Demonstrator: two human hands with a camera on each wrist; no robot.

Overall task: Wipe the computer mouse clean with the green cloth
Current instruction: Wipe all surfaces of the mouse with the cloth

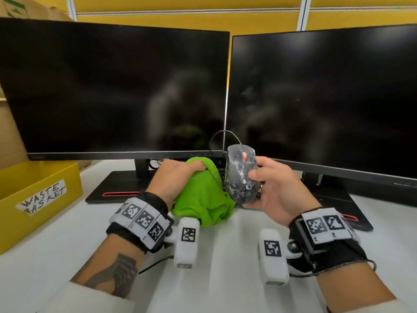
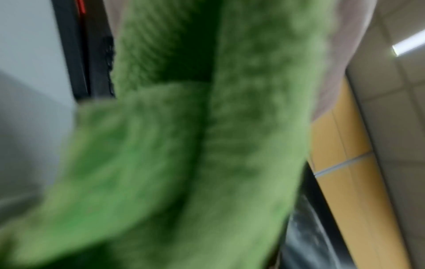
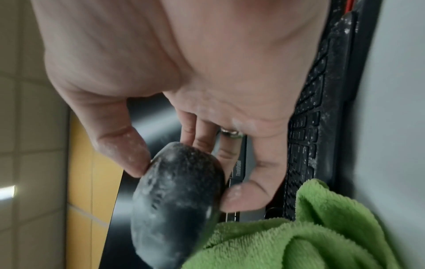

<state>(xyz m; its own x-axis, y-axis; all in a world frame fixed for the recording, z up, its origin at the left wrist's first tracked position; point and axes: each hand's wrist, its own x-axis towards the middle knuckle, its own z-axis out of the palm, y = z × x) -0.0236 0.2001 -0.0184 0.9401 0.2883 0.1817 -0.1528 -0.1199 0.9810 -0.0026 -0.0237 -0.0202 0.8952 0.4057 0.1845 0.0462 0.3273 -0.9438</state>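
Note:
A black wired mouse [image 1: 242,175] with a red scroll wheel, smeared with white powder, is held up off the desk by my right hand [image 1: 268,186], thumb on one side and fingers on the other. The right wrist view shows the mouse [image 3: 177,196] pinched between thumb and fingers. My left hand [image 1: 178,177] grips a bunched green cloth [image 1: 203,195] just left of the mouse, its folds hanging down to the desk. The cloth [image 2: 195,145] fills the left wrist view, blurred. In the right wrist view the cloth [image 3: 299,236] lies against the mouse's lower side.
Two dark monitors [image 1: 112,91] [image 1: 322,102] stand close behind my hands on black bases. A dusty black keyboard [image 3: 306,127] lies under my hands. A yellow bin [image 1: 38,195] labelled waste basket sits at the left on the white desk [image 1: 225,279].

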